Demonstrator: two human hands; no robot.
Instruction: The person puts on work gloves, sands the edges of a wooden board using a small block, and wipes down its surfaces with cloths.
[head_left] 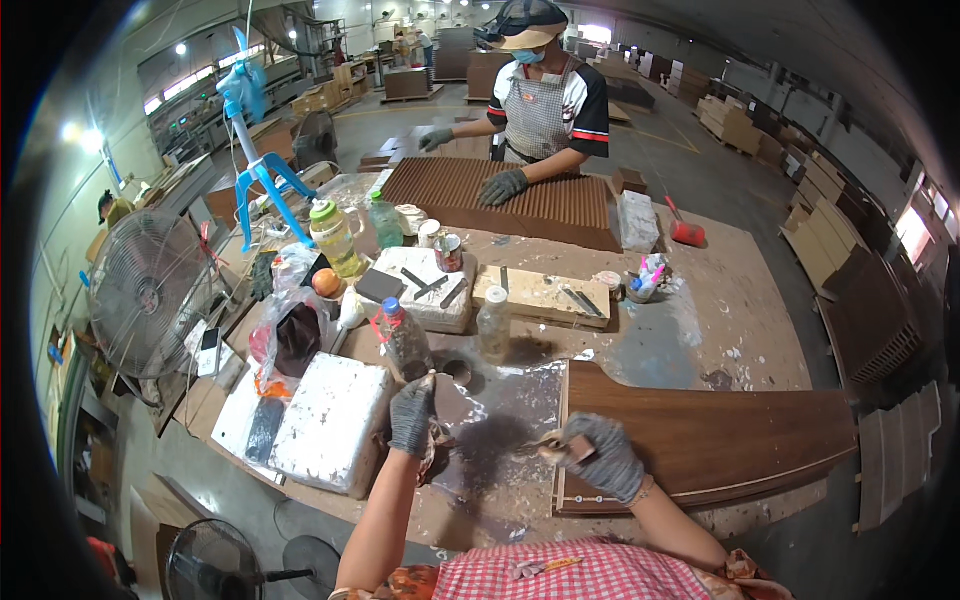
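Note:
My left hand (409, 416), in a grey glove, is closed beside a small dark cup (457, 373). A crumpled, brown-stained rag (433, 452) hangs from its fingers. Over the left end of a dark brown wooden panel (710, 435) is my right hand (612, 458), also gloved and closed. It holds a small brown block (581, 447), and a tan, ragged piece (541, 446) that I cannot make out sticks out from its fingers. The panel lies flat, with a curved cutout on its far edge and small light fittings at its near left corner.
Bottles, including a clear one with a blue cap (402, 340), stand behind my left hand. White foam blocks (332, 424) and plastic bags (295, 335) fill the table's left side. Across the table, a gloved co-worker (545, 105) touches a stack of brown strips (500, 200). A fan (150, 290) stands left.

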